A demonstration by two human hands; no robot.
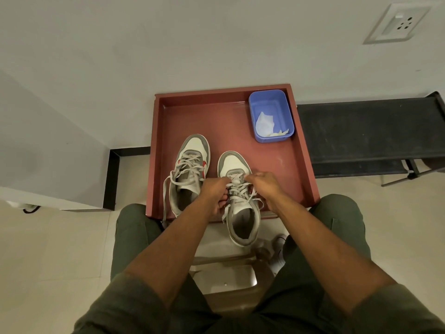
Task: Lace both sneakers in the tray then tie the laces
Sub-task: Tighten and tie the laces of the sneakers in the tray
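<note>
Two grey-and-white sneakers stand side by side in a red-brown tray [298, 150], toes pointing away from me. The left sneaker [190, 169] has loose laces hanging over its near-left side. The right sneaker [238, 201] sticks out over the tray's near edge with its heel. My left hand [214, 191] and my right hand [265, 186] are on either side of the right sneaker's lacing, fingers curled and pinching its lace [237, 186]. Lace ends trail down both sides of that shoe.
A blue plastic tub [271, 97] with crumpled white material sits in the tray's far right corner. A black bench [373, 131] stands to the right against the wall. A stool or stand [226, 278] is under the tray between my knees. Tiled floor lies all around.
</note>
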